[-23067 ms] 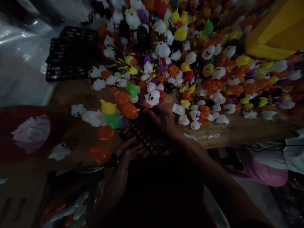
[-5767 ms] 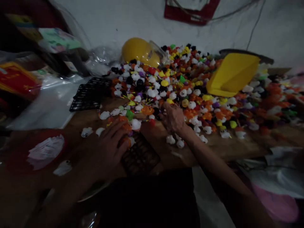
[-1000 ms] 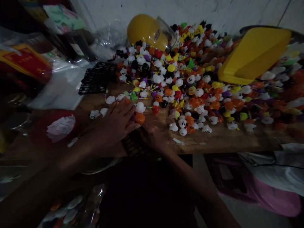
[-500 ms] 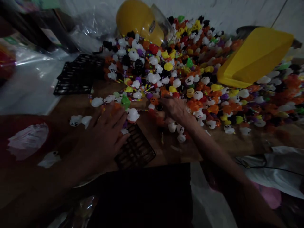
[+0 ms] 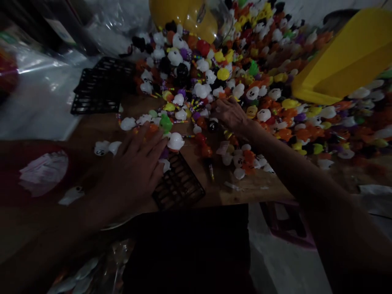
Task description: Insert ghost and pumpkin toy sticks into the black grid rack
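Note:
My left hand (image 5: 134,163) lies over a group of small toy figures with its fingers stretched out. Beside its fingertips are a green figure (image 5: 165,123) and a white ghost figure (image 5: 175,141). A black plastic grid tray (image 5: 180,183) shows partly under and beside that hand. My right hand (image 5: 231,114) reaches to the near edge of a big heap of coloured figures (image 5: 269,98), fingers bent down and close together. What they pinch, if anything, is hidden. A red and orange figure on a stick (image 5: 207,153) lies between the hands.
A yellow scoop (image 5: 339,61) rests on the heap at right, and a yellow rounded container (image 5: 190,20) stands behind. More black grid trays (image 5: 94,92) lie at back left. A red bowl (image 5: 65,157) holds white paper slips. A pink stool (image 5: 290,224) stands below the table edge.
My right hand has moved away from me to the heap, uncovering the red and orange figure. My left hand stays over its group. The view has tilted down slightly.

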Demonstrator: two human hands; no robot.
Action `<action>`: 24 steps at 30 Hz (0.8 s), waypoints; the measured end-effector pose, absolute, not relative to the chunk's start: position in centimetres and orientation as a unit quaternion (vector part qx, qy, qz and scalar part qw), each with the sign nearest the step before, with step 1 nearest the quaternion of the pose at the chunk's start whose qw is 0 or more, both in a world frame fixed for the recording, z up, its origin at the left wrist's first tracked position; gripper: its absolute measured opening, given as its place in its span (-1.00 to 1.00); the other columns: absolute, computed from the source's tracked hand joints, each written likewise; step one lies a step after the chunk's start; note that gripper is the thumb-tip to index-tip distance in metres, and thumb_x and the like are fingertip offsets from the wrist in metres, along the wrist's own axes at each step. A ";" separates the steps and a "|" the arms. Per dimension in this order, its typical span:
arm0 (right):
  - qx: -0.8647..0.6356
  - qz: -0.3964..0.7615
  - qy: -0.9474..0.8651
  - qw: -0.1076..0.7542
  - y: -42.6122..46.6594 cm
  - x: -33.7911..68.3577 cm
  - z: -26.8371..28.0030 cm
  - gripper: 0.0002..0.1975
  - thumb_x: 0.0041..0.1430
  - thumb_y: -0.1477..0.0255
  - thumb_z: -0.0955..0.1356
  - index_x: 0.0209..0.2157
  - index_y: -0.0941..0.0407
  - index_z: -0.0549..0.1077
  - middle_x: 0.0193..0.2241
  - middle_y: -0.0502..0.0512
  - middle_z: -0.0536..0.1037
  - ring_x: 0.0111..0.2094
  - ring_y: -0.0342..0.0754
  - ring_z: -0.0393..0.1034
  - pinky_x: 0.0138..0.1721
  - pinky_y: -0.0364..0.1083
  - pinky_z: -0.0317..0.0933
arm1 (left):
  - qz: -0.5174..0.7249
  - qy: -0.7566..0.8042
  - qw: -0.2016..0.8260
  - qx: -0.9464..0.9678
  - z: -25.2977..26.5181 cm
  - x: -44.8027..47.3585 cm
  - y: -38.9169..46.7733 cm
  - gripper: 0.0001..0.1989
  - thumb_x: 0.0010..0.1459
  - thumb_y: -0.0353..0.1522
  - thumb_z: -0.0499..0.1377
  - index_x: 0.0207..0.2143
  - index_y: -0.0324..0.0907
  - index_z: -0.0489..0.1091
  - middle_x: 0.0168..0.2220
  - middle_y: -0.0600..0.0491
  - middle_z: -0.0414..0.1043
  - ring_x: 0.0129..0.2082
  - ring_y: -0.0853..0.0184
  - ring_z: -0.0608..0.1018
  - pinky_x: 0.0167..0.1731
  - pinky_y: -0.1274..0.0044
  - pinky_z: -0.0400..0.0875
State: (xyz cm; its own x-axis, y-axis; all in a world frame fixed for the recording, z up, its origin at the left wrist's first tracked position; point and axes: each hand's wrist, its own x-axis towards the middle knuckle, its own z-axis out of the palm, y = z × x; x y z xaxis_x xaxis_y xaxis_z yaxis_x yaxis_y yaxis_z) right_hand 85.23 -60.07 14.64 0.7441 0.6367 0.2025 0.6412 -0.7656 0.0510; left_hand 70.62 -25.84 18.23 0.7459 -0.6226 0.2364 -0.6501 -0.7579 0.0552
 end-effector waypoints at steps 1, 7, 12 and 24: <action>-0.935 -0.113 -0.336 0.016 -60.0 84.6 15.4 -0.70 0.42 0.41 0.19 -0.05 0.15 0.51 0.02 0.27 0.45 0.07 0.16 0.32 0.08 0.18 0.14 | 0.103 -0.338 0.068 0.933 18.1 70.7 -25.8 -0.48 0.39 -0.32 -0.14 0.28 -0.39 0.23 0.37 -0.24 0.19 0.46 -0.11 0.03 0.36 0.01 0.12; -0.944 -0.129 -0.273 0.134 -57.5 76.2 16.8 -0.76 0.42 0.37 0.23 -0.12 0.13 0.49 -0.20 0.18 0.52 -0.29 -0.03 0.37 -0.31 -0.10 0.17 | 0.077 -0.317 0.064 0.943 18.4 70.6 -26.1 -0.47 0.39 -0.29 -0.15 0.30 -0.36 0.20 0.40 -0.19 0.14 0.48 -0.04 -0.02 0.38 0.04 0.09; -0.929 -0.165 -0.187 0.273 -53.6 68.9 14.3 -0.84 0.35 0.39 0.32 -0.17 0.13 0.53 -0.28 0.12 0.54 -0.34 -0.06 0.41 -0.35 -0.12 0.19 | 0.065 -0.316 0.052 0.945 18.8 70.4 -26.2 -0.45 0.39 -0.30 -0.17 0.31 -0.39 0.18 0.42 -0.19 0.10 0.48 -0.07 -0.06 0.38 0.03 0.07; -0.876 -0.067 -0.099 0.468 -47.6 66.6 12.8 -0.84 0.25 0.44 0.33 -0.18 0.14 0.54 -0.26 0.12 0.63 -0.31 -0.03 0.47 -0.25 -0.08 0.33 | 0.032 -0.315 0.099 0.943 19.8 70.6 -25.8 -0.47 0.41 -0.32 -0.12 0.33 -0.40 0.15 0.43 -0.17 0.07 0.49 0.00 -0.12 0.41 0.06 0.01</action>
State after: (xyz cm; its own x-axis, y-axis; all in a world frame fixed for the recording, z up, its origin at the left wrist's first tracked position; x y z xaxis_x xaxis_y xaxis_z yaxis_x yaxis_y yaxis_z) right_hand 66.64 -47.64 12.76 0.9715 0.1106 0.2096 0.2357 -0.5426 -0.8063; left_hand 70.56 -25.84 19.83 0.7998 -0.5877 0.1225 -0.6003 -0.7821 0.1674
